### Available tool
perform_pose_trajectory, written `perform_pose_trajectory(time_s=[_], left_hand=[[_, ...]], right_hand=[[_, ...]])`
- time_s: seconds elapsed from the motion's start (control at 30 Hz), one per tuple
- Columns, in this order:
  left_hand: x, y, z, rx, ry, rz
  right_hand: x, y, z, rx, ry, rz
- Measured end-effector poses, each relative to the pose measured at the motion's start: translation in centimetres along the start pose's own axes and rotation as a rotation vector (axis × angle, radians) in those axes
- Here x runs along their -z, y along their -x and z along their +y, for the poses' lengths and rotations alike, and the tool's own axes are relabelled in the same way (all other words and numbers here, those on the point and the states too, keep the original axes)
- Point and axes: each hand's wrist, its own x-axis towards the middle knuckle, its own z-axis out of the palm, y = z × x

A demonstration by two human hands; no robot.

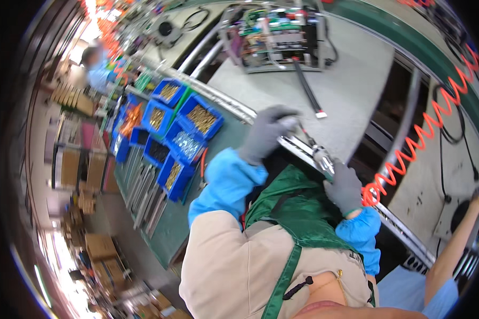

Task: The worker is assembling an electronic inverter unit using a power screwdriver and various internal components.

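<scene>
My right hand [344, 187], in a grey glove, is wrapped round a silver air screwdriver [323, 159], whose bit points up and left. A red coiled hose [410, 167] runs from beside this hand to the upper right. Close to the bit, my gloved left hand [267, 134] has its fingers curled in; what they hold, if anything, is blurred. Beyond both hands stands an open metal-framed unit [277, 40] full of circuit boards. From it a black sleeved cable [307, 87] with a white end lies toward me on the pale work board [351, 58].
Several blue bins [199, 117] of screws and small parts stand left of me, with metal strips [149, 196] nearer. A metal rail [399, 228] crosses just before me. At the right, a co-worker's arm [452, 239] reaches in; another person [97, 69] is far left.
</scene>
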Motion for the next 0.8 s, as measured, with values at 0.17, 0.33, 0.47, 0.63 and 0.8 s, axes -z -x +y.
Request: perform_pose_trajectory(time_s=[0.17, 0.33, 0.47, 0.63, 0.8], left_hand=[[18.9, 8.8, -4.0, -0.042, 0.208, 0.857], [30.3, 14.3, -8.2, 0.188, 0.087, 1.134], [33.0, 15.1, -9.9, 0.463, -0.325, 1.175], [35.0, 14.2, -10.6, 0.333, -0.175, 1.201], [37.1, 14.1, -11.3, 0.081, 0.423, 0.967]], right_hand=[[0.3, 0.2, 0.0, -0.019, 0.063, -0.060], [-0.3, -0.1, 0.2, -0.030, 0.018, -0.035], [-0.5, -0.1, 0.1, -0.019, 0.019, -0.013], [-0.5, 0.0, 0.0, -0.015, 0.031, 0.018], [-0.3, -0.1, -0.2, -0.055, 0.032, -0.013]])
